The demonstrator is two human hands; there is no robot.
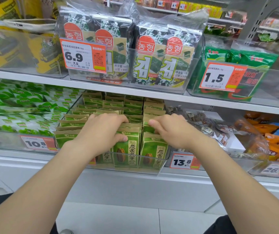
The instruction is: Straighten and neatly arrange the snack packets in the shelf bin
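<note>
A clear plastic shelf bin (162,163) on the lower shelf holds several rows of green and tan snack packets (113,105) standing upright. My left hand (101,130) lies over the front packets of the middle row, its fingers curled over their tops and its thumb pressed on the face of the front packet (127,152). My right hand (172,130) rests on the right row, fingertips pinching the top edges of the packets behind that row's front packet (154,151). The front left row (66,134) leans a little.
Bins of green and white packets (17,107) sit to the left and brown snack bags (208,125) to the right. The upper shelf edge (135,92) hangs just above, carrying seaweed packs (162,56). Price tags (182,162) line the shelf front.
</note>
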